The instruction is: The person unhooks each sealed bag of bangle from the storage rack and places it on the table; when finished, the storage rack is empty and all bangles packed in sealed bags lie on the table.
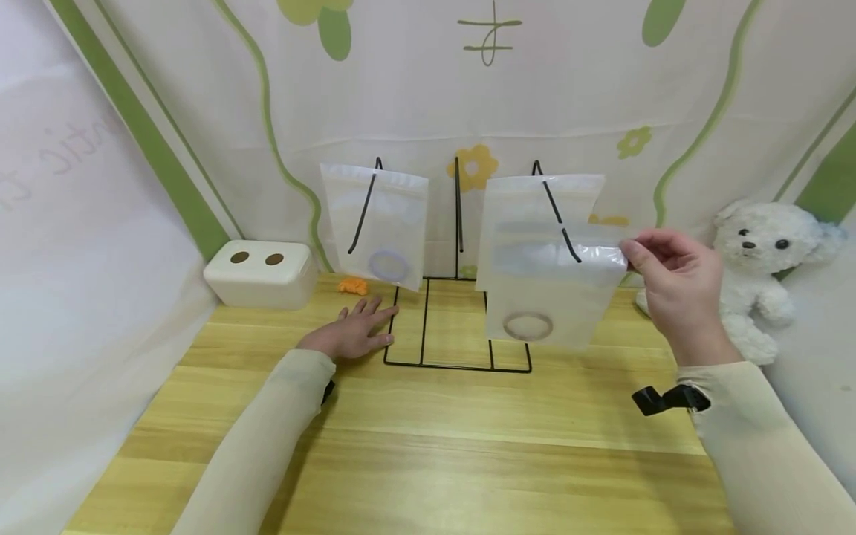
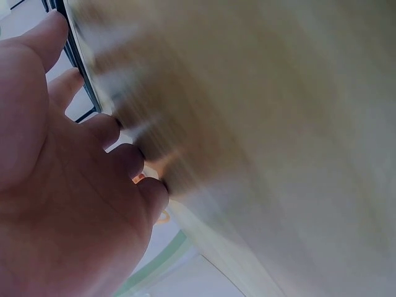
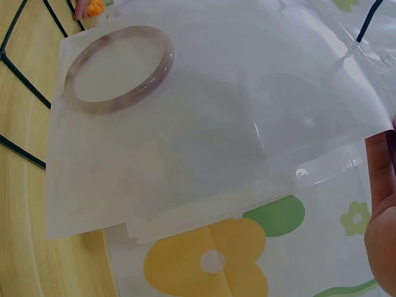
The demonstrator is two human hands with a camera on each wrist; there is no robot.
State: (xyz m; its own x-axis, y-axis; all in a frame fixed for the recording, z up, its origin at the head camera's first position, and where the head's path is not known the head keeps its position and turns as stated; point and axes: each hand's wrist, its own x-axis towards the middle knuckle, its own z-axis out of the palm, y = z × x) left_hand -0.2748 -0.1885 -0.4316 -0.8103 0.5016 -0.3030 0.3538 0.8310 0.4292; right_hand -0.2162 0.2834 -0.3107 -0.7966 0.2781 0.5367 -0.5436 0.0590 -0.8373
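Note:
A black wire rack [image 1: 458, 366] with upright hooks stands on the table. My right hand [image 1: 678, 290] pinches the upper right corner of a clear plastic bag [image 1: 555, 293], whose top is on the right hook. Inside that bag lies a brownish bangle [image 3: 162, 68]. Another clear bag [image 1: 491, 215] hangs behind it on the same hook, its contents hidden. From the left hook hangs a bag [image 1: 354, 200] with a pale purple bangle [image 1: 371, 266]. My left hand [image 1: 354, 331] rests with spread fingers at the rack base's left side, touching the wire.
A white box [image 1: 294, 279] with two brown spots stands at the back left. Beside it lies a small orange item [image 1: 352, 286]. A white plush bear [image 1: 759, 290] sits at the right, behind my right hand. A printed cloth [image 1: 401, 96] hangs behind the rack.

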